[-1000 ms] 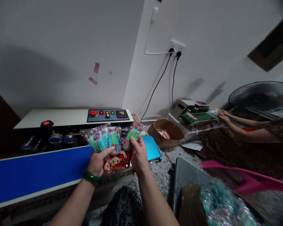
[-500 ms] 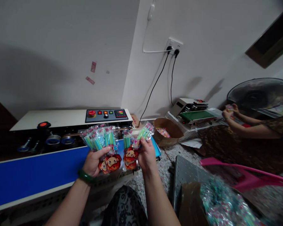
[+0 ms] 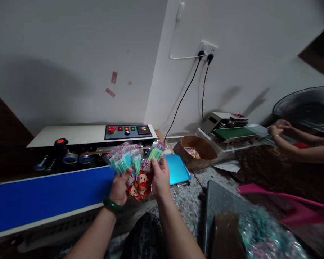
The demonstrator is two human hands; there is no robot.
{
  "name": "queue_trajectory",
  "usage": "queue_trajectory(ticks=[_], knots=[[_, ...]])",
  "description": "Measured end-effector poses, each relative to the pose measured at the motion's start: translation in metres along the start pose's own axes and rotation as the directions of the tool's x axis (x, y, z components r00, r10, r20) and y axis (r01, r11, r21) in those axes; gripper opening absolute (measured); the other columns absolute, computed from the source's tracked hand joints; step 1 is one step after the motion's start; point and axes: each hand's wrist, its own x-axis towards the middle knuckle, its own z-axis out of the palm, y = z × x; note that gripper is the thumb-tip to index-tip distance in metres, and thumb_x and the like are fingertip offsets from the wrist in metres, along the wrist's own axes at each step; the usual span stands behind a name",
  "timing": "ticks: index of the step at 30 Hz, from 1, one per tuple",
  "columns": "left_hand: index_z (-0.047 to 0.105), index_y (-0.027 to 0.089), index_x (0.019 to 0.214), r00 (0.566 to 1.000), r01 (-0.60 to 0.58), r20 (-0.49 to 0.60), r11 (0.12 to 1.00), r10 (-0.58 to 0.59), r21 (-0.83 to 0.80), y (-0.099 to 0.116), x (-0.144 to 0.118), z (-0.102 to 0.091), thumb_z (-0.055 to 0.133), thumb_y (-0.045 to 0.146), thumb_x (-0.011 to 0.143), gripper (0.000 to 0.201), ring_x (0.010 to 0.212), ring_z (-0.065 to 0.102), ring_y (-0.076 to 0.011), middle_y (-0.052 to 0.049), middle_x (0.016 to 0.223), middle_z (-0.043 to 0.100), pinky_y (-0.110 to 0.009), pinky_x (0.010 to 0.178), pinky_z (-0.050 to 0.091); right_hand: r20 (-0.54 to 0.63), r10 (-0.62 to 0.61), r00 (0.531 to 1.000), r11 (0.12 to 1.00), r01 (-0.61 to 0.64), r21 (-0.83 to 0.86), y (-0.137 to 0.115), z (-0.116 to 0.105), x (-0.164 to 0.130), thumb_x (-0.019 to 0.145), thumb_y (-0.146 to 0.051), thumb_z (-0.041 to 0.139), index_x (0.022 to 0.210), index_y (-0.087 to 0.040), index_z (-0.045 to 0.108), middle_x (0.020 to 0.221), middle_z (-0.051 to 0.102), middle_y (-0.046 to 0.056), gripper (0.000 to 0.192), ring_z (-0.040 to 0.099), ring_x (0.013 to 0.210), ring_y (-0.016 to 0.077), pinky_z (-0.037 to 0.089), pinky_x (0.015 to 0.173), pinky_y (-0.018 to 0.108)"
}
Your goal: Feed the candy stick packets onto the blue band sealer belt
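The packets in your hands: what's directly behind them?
Behind the packets: the sealing machine, its blue belt and a blue tray. The machine's stretch right behind them is covered.

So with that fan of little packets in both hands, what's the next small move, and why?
Probably lower one packet onto the blue belt. The left hand holds a fanned bunch of packets, the right hand pinches one packet at the bunch's edge, and the belt lies just below and left of the hands.
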Motion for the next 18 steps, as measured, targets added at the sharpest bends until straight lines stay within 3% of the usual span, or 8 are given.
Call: queue_trajectory(ticks=[5, 8, 10, 14, 18], knots=[[0.059, 0.013, 0.103, 0.999, 0.006, 0.052, 0.996, -0.010, 0.087, 0.000, 0.000, 0.002, 0.075, 0.017, 0.053, 0.053, 0.080, 0.064, -0.0251, -0.007, 0.087, 0.069, -0.037, 0.075, 0.051, 0.066, 0.054, 0.996, 0.993, -0.046, -0.110, 0.000, 0.003, -0.003, 0.066, -0.026, 0.066, 0.090, -0.020, 0.054, 0.082, 0.063, -0.001, 0.028, 0.058, 0.073, 0.0123, 0.047, 0.067, 0.023], [0.060, 0.013, 0.103, 0.999, 0.020, 0.042, 0.998, -0.022, 0.065, -0.001, 0.000, 0.003, 0.075, 0.017, 0.054, 0.052, 0.080, 0.064, -0.0253, -0.007, 0.088, 0.069, -0.038, 0.075, 0.051, 0.046, 0.052, 0.998, 0.994, -0.048, -0.094, -0.001, 0.005, -0.005, 0.059, -0.020, 0.071, 0.092, -0.020, 0.051, 0.081, 0.064, -0.002, 0.038, 0.059, 0.072, 0.0125, 0.047, 0.067, 0.024], [0.060, 0.013, 0.102, 0.998, 0.057, 0.015, 0.998, -0.057, 0.035, -0.001, 0.002, 0.003, 0.074, 0.017, 0.055, 0.049, 0.077, 0.065, -0.0248, -0.007, 0.085, 0.070, -0.038, 0.073, 0.052, 0.028, 0.055, 0.998, 0.995, -0.053, -0.080, -0.004, 0.000, -0.002, 0.060, -0.021, 0.070, 0.090, -0.019, 0.051, 0.081, 0.065, -0.001, 0.035, 0.060, 0.073, 0.0131, 0.048, 0.068, 0.025], [0.062, 0.013, 0.099, 0.997, 0.004, -0.078, 0.999, -0.001, 0.033, 0.008, 0.008, -0.004, 0.074, 0.013, 0.054, 0.046, 0.072, 0.065, -0.0220, -0.003, 0.075, 0.070, -0.035, 0.068, 0.054, -0.018, 0.096, 0.995, 0.989, -0.098, -0.115, -0.009, -0.029, 0.014, 0.059, -0.023, 0.070, 0.082, -0.015, 0.057, 0.076, 0.066, 0.001, 0.028, 0.061, 0.067, 0.0142, 0.049, 0.064, 0.027], [0.064, 0.013, 0.092, 0.991, -0.055, -0.118, 0.997, 0.060, 0.045, 0.022, 0.012, -0.013, 0.074, 0.010, 0.052, 0.042, 0.065, 0.064, -0.0187, -0.001, 0.070, 0.069, -0.030, 0.062, 0.054, -0.143, 0.208, 0.967, 0.955, -0.233, -0.185, -0.002, -0.069, 0.035, 0.053, -0.022, 0.071, 0.071, -0.014, 0.058, 0.066, 0.065, 0.001, 0.024, 0.059, 0.057, 0.0140, 0.048, 0.056, 0.026]])
